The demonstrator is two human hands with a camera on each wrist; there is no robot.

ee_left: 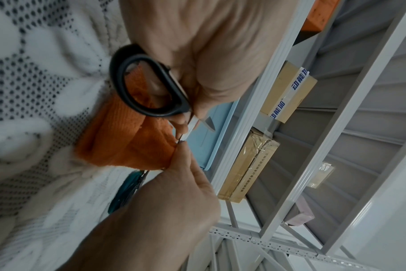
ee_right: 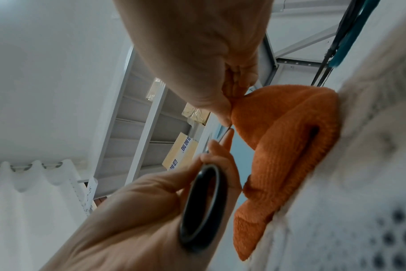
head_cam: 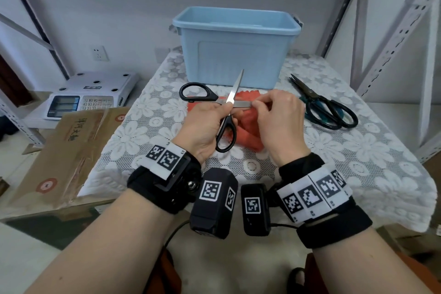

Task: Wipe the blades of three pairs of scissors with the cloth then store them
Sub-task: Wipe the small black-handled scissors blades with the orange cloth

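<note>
The right hand (head_cam: 278, 124) has its fingertips (head_cam: 259, 103) bunched together, pinching the tip end of one steel blade; the orange cloth (head_cam: 248, 133) lies bunched on the table directly under and behind that hand, and from the wrist views it rises to the pinching fingers, though whether they actually grip it I cannot tell. The left hand (head_cam: 205, 126) curls thumb and fingers around the pivot and the near handle loop of the black-handled scissors (head_cam: 223, 102), holding them above the cloth. These scissors are spread wide into a cross: one bright blade runs level, left to right, from the far black loop toward the right hand, while the other blade points up and away at the blue plastic bin (head_cam: 235, 45), its loop hanging down toward the person. The blades look clean and shiny (the handles are glossy black). A second pair, the teal-handled scissors (head_cam: 322, 105), lies flat on the lace tablecloth (head_cam: 148, 131) to the right, blades slightly parted and pointing away toward the bin's right corner. A weighing scale (head_cam: 88, 94) and a cardboard box (head_cam: 71, 150) sit off to the left
</note>
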